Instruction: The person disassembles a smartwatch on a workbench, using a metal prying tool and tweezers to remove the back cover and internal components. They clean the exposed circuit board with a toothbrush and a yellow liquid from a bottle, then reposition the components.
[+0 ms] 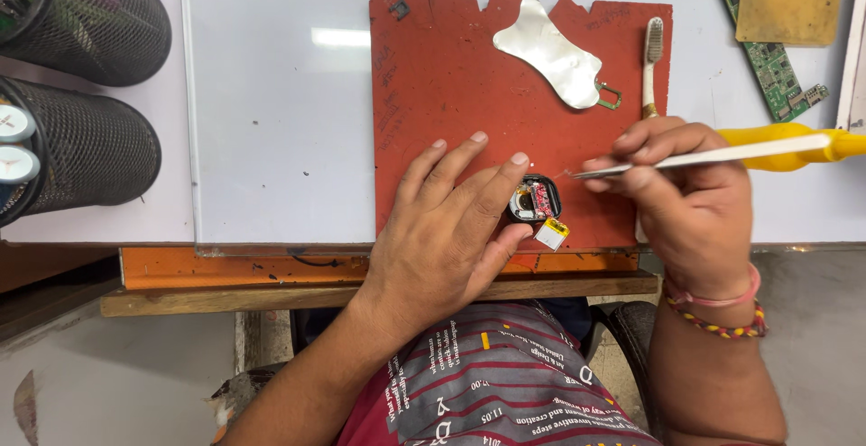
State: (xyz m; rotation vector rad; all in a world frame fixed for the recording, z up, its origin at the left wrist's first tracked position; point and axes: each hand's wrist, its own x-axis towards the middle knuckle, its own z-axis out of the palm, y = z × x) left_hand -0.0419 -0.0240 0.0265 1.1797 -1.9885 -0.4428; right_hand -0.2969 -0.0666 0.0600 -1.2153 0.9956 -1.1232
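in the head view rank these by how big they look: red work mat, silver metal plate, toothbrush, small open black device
1. red work mat, by far the largest.
2. silver metal plate.
3. toothbrush, about as long as the plate but far thinner; its lower end is hidden behind the right hand.
4. small open black device, smallest.

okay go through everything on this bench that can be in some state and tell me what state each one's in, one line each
Small black device: opened, insides showing, lying on the red mat.
Small battery: out of the device, lying beside it.
Left hand: flat on the mat, fingertips steadying the device.
Right hand: closed on tweezers, tips near the device.
Toothbrush: lying flat, unheld.
Metal plate: lying loose on the mat.
Mesh cups: tipped on their sides.
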